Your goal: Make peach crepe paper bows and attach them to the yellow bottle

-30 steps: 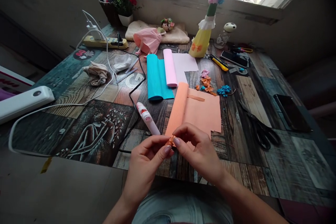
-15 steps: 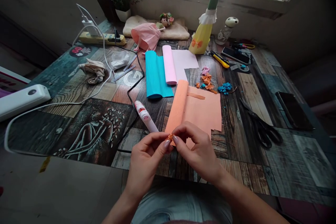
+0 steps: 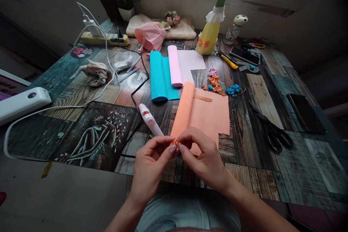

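Between my fingertips is a small orange crepe paper flower (image 3: pixel 175 143). My left hand (image 3: pixel 152 163) pinches it from the left, and my right hand (image 3: pixel 203 156) pinches it from the right; the fingers hide part of it. Just beyond my hands lies an orange crepe paper roll (image 3: pixel 183 107), partly unrolled, with a narrow orange strip (image 3: pixel 202 98) on its sheet. To its left rests a white glue gun (image 3: pixel 149 117). Behind are a blue crepe paper roll (image 3: pixel 160 78) and a pink crepe paper roll (image 3: pixel 175 66). Small orange paper flowers (image 3: pixel 215 84) and a blue one (image 3: pixel 233 90) lie near the sheet.
Black scissors (image 3: pixel 269 130) and a dark phone (image 3: pixel 306 113) lie at the right. A yellow cutter (image 3: pixel 228 61) lies near a yellow paper-wrapped bottle (image 3: pixel 208 38). Cables run across the left from a power strip (image 3: pixel 108 38). A doll (image 3: pixel 152 34) lies at the back.
My right fingertips have shifted slightly left and closer to the left ones around the orange paper flower. More of its folded top shows. Other things on the table stay put.
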`<state>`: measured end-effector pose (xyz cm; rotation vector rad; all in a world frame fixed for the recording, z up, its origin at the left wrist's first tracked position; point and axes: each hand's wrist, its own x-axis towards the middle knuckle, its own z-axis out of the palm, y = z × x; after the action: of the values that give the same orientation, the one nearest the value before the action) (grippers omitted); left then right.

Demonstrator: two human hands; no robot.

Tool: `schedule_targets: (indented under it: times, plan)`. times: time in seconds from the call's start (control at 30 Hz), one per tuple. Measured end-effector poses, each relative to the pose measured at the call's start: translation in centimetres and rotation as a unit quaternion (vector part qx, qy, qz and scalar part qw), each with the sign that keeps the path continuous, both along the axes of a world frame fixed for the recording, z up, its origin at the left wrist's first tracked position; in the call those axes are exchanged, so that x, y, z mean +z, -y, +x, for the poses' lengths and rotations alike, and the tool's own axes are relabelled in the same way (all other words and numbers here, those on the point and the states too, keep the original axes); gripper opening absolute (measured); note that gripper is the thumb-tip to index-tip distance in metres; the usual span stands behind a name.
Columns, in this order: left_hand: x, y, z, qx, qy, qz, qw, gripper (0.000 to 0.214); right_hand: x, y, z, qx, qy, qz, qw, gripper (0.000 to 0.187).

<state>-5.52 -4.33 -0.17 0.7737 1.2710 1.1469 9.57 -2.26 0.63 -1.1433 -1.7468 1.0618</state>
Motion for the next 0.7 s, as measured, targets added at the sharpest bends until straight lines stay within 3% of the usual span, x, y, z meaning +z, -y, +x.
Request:
schedule_targets:
  times: [0.7]
  plan:
    - [0.1,-0.7,1.9,-0.041,0.002,0.014,0.999,0.013,-0.7,0.1,2.3,-0.017,-0.002,0.033,0.999,0.008]
